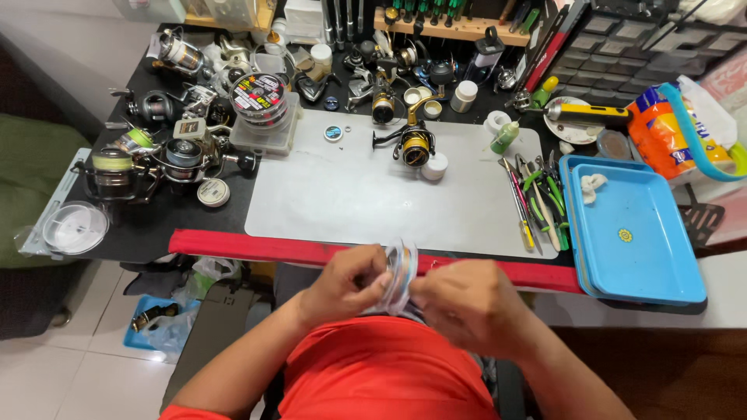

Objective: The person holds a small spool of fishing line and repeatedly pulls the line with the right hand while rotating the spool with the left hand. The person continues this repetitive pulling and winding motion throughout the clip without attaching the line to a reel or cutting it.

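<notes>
Both hands hold a clear line spool [402,272] at the desk edge: left hand [346,284] pinching one side, right hand [467,303] the other. A gold reel [415,145] stands on the grey mat [350,202].

Both hands [412,292] cover most of the clear line spool [402,268], blurring its edges.

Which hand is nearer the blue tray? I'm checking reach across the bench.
Right. The right hand sits just left of the blue tray, near its front corner. The left hand is further left, past the line spool that both hands hold.
</notes>
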